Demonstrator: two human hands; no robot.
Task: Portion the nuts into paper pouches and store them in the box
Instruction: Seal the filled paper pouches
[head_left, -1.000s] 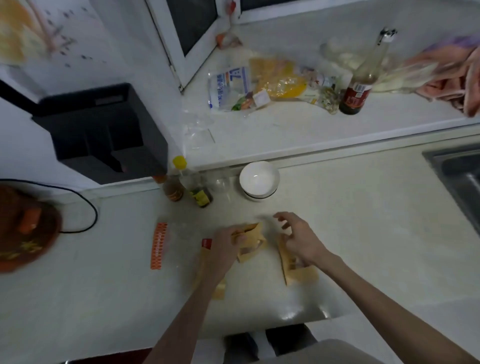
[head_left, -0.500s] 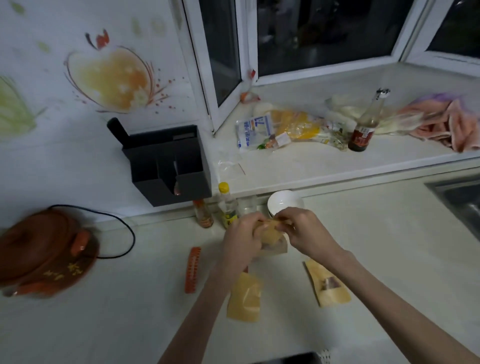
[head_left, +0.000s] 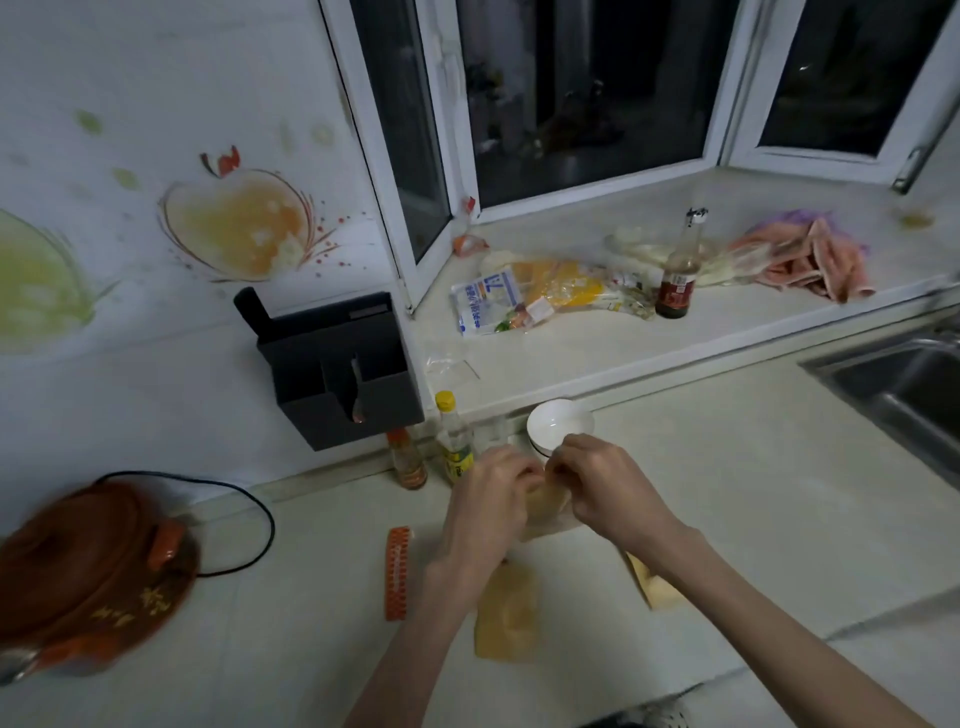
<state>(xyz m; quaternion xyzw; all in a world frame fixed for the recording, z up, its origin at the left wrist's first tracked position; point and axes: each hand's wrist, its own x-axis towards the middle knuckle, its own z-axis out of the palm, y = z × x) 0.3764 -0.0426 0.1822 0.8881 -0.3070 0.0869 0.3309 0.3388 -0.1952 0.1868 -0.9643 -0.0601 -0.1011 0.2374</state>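
Left hand (head_left: 485, 499) and right hand (head_left: 605, 488) pinching pouch (head_left: 545, 504) top, fingers curled; bowl (head_left: 558, 423) behind, near counter's (head_left: 753, 493) back edge.

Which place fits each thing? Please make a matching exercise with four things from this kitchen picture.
Things:
1. white ceramic bowl
2. dark glass sauce bottle with red label
3. brown clay pot with lid
4. orange ridged strip

Places:
A. on the window sill
B. flat on the counter, left of the left hand
C. far left of the counter
D. just behind both hands

Pairs: 1-D, 2-A, 3-C, 4-B
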